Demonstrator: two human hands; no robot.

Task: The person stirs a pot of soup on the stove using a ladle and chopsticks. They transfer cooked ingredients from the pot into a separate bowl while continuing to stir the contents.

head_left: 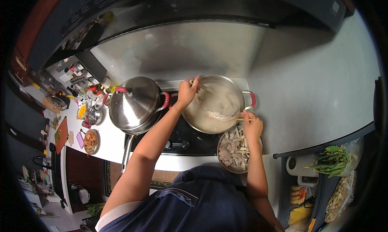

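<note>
A wide steel pot (pixel 212 95) with red-covered handles stands on the black stove and holds cloudy liquid with pale pieces in it. My left hand (pixel 188 91), at the pot's upper left rim, grips the handle of a utensil (pixel 206 88) whose far end dips into the liquid. Chopsticks (pixel 242 118) are held in my right hand (pixel 252 125) over the pot's lower right rim. Their tips meet a long pale piece of food (pixel 221 116) at the liquid's surface. Below, partly hidden by my right forearm, a round pan (pixel 222 163) holds many sliced pale strips (pixel 235 150).
Left on the stove is a lidded steel pot (pixel 136 104); a long handle (pixel 127 154) juts toward me below it. Farther left are a bowl of orange-red food (pixel 91 142), a steel bowl (pixel 95 115), bottles and a cutting board (pixel 62 135). Shelves (pixel 318 198) hold bagged greens (pixel 333 160) at lower right.
</note>
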